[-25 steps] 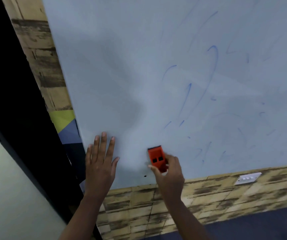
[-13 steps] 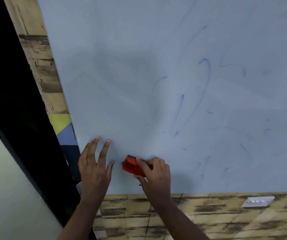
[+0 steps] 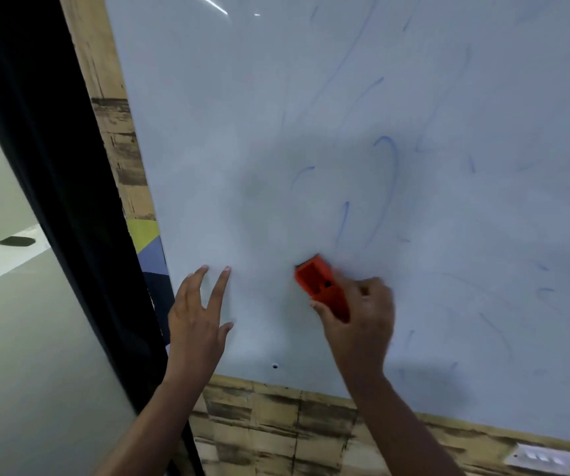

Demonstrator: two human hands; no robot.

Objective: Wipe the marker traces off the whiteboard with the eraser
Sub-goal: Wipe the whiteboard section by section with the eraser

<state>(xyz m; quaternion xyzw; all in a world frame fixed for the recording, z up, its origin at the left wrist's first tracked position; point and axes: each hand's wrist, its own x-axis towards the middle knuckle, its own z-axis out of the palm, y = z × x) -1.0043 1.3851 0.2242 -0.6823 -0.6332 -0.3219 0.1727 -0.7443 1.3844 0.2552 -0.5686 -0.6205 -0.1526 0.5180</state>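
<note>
Right hand (image 3: 362, 317) clamped round orange eraser (image 3: 323, 286), fingers curled over its right side, thumb under near-left edge; eraser pressed to whiteboard (image 3: 448, 218) w/ far end tilted up-left. Left hand (image 3: 197, 321) w/ fingers straight and spread, fingertips touching board just left of eraser, gripping nothing; hands near each other but apart. Eraser low on board, left of centre, a bit above bottom edge. Blue marker traces (image 3: 388, 187) directly above eraser: long curved stroke, short stroke at its left, fainter smears across right half of board. Small dark hole (image 3: 275, 365) near bottom edge, btwn the two wrists. Brick-pattern wall (image 3: 276, 431) below board and along its left side; white switch plate (image 3: 548, 458) at bottom right. Black frame (image 3: 53, 166) at far left, glass panel beyond it.
</note>
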